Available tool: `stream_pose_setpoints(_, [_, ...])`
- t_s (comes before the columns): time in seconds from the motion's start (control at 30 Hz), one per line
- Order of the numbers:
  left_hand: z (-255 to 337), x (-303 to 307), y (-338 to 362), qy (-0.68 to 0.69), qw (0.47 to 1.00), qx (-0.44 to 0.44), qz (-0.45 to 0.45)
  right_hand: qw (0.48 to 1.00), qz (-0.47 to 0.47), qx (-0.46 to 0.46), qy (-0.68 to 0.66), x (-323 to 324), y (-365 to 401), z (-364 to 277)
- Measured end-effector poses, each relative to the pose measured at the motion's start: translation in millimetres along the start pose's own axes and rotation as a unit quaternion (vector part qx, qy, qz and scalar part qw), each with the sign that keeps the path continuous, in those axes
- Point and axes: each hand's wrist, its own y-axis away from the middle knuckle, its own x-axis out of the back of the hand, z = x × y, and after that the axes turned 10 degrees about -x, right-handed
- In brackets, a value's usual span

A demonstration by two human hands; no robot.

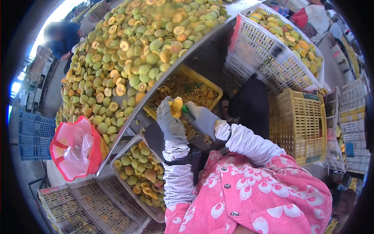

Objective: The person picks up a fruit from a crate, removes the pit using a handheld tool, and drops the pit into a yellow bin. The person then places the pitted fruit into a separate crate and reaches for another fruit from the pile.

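Observation:
My left hand (170, 120), in a grey glove, is closed around a yellow-orange piece of fruit (177, 105). Close beside it on the right, my right hand (200, 119), also gloved, grips a small tool by its green handle (186, 109); the tool's working end is hidden at the fruit. Beneath both hands stands a yellow crate (219, 90) with fruit scraps and pits inside. A large heap of green and orange fruit (136, 50), many cut in half, covers the metal table (146, 97) ahead and to the left.
A white crate of fruit (269, 52) stands at upper right, above a yellow crate (298, 126). Another fruit crate (117, 165) is at lower left, near a red-and-pink bag (74, 150) and grey crates (93, 202). A person (64, 37) is across the table.

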Motion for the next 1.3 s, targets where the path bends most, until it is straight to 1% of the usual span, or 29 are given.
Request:
stream_pose_setpoints(0.03, [7, -4, 1, 0.161, 0.977, 0.129, 0.057, 1.000, 0.017, 0.004, 0.008, -3, 0, 0])
stream_pose_setpoints(0.17, [3, -9, 3, 0.126, 0.980, 0.122, 0.096, 0.994, 0.071, -0.004, 0.083, -15, -5, -1])
stream_pose_setpoints(0.23, [0, -17, 1, 0.087, 0.966, 0.164, 0.179, 0.984, 0.110, -0.012, 0.137, -28, -13, 7])
stream_pose_setpoints(0.27, [-2, -19, 3, 0.089, 0.967, 0.161, 0.178, 0.984, 0.113, -0.009, 0.138, -32, -17, 9])
stream_pose_setpoints(0.33, [-3, -19, 9, -0.090, 0.976, 0.073, 0.182, 0.982, 0.045, -0.061, 0.174, -37, -26, 10])
stream_pose_setpoints(0.37, [7, -18, 11, -0.088, 0.978, 0.067, 0.179, 0.982, 0.051, -0.058, 0.173, -33, -34, 12])
stream_pose_setpoints(0.43, [33, -7, 20, -0.136, 0.973, -0.065, 0.172, 0.970, -0.024, -0.217, 0.106, -25, -48, 22])
stream_pose_setpoints(0.47, [42, 6, 20, -0.178, 0.962, -0.123, 0.165, 0.966, 0.032, -0.203, 0.156, -33, -56, 48])
stream_pose_setpoints(0.5, [56, 23, 20, -0.253, 0.940, -0.171, 0.155, 0.961, 0.003, -0.209, 0.183, -34, -60, 66])
stream_pose_setpoints(0.53, [67, 37, 20, -0.206, 0.949, -0.132, 0.198, 0.953, -0.028, -0.212, 0.214, -30, -60, 77])
stream_pose_setpoints(0.6, [60, 87, 28, -0.208, 0.945, -0.037, 0.249, 0.957, -0.028, -0.198, 0.208, -23, -49, 78])
stream_pose_setpoints(0.63, [26, 136, 43, -0.323, 0.916, -0.017, 0.238, 0.960, -0.024, -0.196, 0.198, -22, -46, 77])
stream_pose_setpoints(0.67, [13, 160, 60, -0.213, 0.922, 0.096, 0.309, 0.962, -0.028, -0.190, 0.195, -21, -44, 78])
stream_pose_setpoints(0.7, [-25, 213, 91, -0.292, 0.911, 0.130, 0.261, 0.968, -0.033, -0.193, 0.159, -21, -43, 79])
stream_pose_setpoints(0.73, [-46, 254, 125, -0.496, 0.825, 0.215, 0.166, 0.972, -0.037, -0.198, 0.123, -21, -42, 81])
stream_pose_setpoints(0.77, [-63, 281, 165, -0.529, 0.822, 0.144, 0.156, 0.972, -0.038, -0.198, 0.118, -21, -41, 84])
stream_pose_setpoints(0.8, [-49, 288, 184, -0.590, 0.771, 0.217, 0.099, 0.977, -0.048, -0.181, 0.102, -21, -41, 87])
stream_pose_setpoints(0.83, [-79, 335, 217, -0.675, 0.712, 0.193, -0.022, 0.980, -0.060, -0.167, 0.087, -21, -40, 90])
stream_pose_setpoints(0.9, [-31, 302, 192, -0.651, 0.691, 0.312, 0.035, 0.981, -0.073, -0.172, 0.055, -20, -39, 92])
stream_pose_setpoints(0.97, [-27, 293, 154, -0.688, 0.701, 0.178, 0.058, 0.981, -0.090, -0.171, 0.018, -23, -42, 85])
stream_pose_setpoints(1.0, [-16, 264, 116, -0.596, 0.793, 0.016, 0.124, 0.980, -0.091, -0.175, 0.001, -25, -44, 82])
stream_pose_setpoints(1.03, [-1, 235, 67, -0.591, 0.803, -0.026, 0.076, 0.980, -0.091, -0.178, -0.014, -26, -48, 80])
stream_pose_setpoints(1.07, [8, 201, 17, -0.533, 0.841, -0.090, 0.032, 0.979, -0.097, -0.182, -0.010, -28, -50, 80])
stream_pose_setpoints(1.1, [19, 163, -28, -0.459, 0.887, -0.043, 0.012, 0.978, -0.089, -0.188, -0.023, -31, -51, 81])
stream_pose_setpoints(1.17, [-11, 128, -109, -0.474, 0.866, -0.132, -0.093, 0.976, -0.081, -0.199, -0.035, -29, -51, 78])
stream_pose_setpoints(1.2, [-36, 121, -145, -0.489, 0.836, -0.195, -0.158, 0.963, -0.097, -0.228, -0.105, -21, -49, 73])
stream_pose_setpoints(1.23, [-60, 111, -178, -0.512, 0.818, -0.173, -0.197, 0.945, -0.109, -0.254, -0.174, -15, -50, 73])
stream_pose_setpoints(1.27, [-79, 101, -203, -0.533, 0.798, -0.153, -0.236, 0.942, -0.101, -0.256, -0.194, -17, -51, 90])
stream_pose_setpoints(1.3, [-89, 94, -224, -0.527, 0.802, -0.153, -0.238, 0.942, -0.095, -0.260, -0.191, -11, -50, 91])
